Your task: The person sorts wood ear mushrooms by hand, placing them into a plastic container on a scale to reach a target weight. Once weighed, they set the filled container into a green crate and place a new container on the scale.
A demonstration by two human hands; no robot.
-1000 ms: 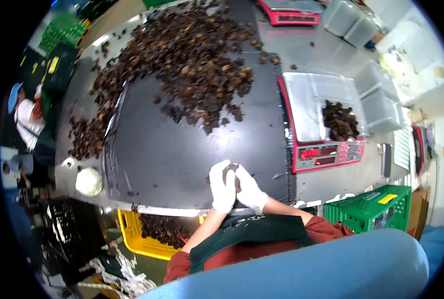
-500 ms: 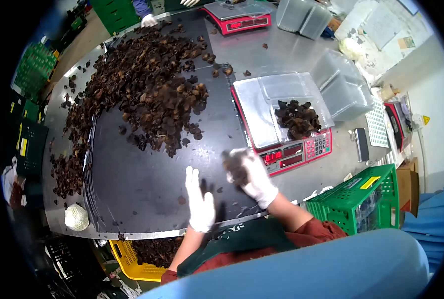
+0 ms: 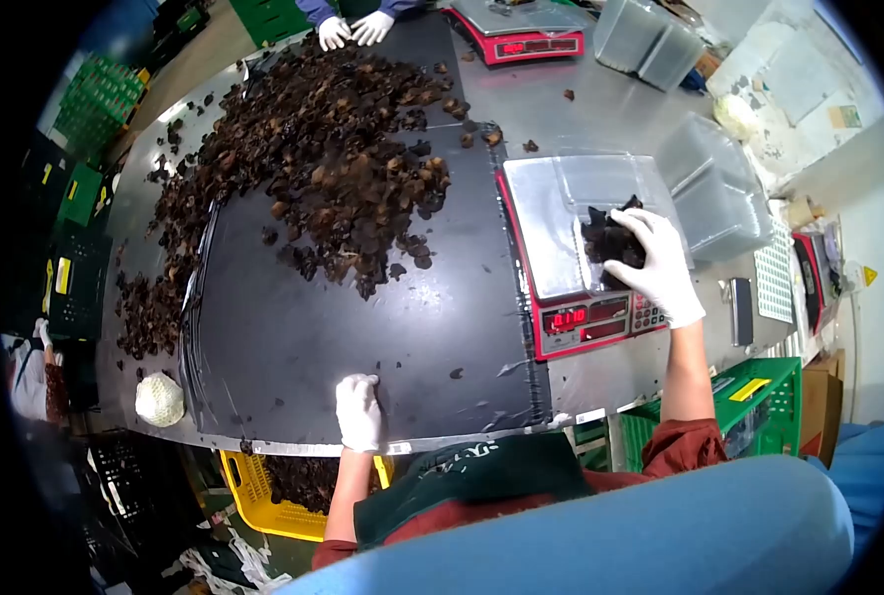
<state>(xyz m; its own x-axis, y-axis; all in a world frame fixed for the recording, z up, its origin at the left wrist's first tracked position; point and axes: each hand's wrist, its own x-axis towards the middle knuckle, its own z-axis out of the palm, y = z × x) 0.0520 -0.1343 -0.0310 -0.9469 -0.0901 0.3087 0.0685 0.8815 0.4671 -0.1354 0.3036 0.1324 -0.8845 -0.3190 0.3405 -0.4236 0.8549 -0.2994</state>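
My right hand (image 3: pixel 655 263), in a white glove, is over the red scale (image 3: pixel 551 347), its fingers curved around a clump of dark wood ear mushrooms (image 3: pixel 608 241). The clump sits in a clear plastic container (image 3: pixel 600 178) on the weighing plate. Red digits on the display read 0.110. My left hand (image 3: pixel 359 412), also gloved, rests on the black mat (image 3: pixel 432 347) near the front edge, fingers curled in and nothing seen in them. A large heap of wood ear mushrooms (image 3: pixel 333 149) spreads over the back and left.
A co-worker's gloved hands (image 3: pixel 353 32) touch the heap's far end. A second red scale (image 3: pixel 521 45) stands at the back. Clear containers (image 3: pixel 714 188) are stacked at the right. A yellow crate (image 3: pixel 253 496) and green crate (image 3: pixel 774 397) stand below the table edge. A white netted ball (image 3: pixel 159 400) lies front left.
My right hand has moved up and right, carrying mushrooms from over the mat to the container on the scale. My left hand has shifted left and curled its fingers. Both co-worker's hands have come to the heap.
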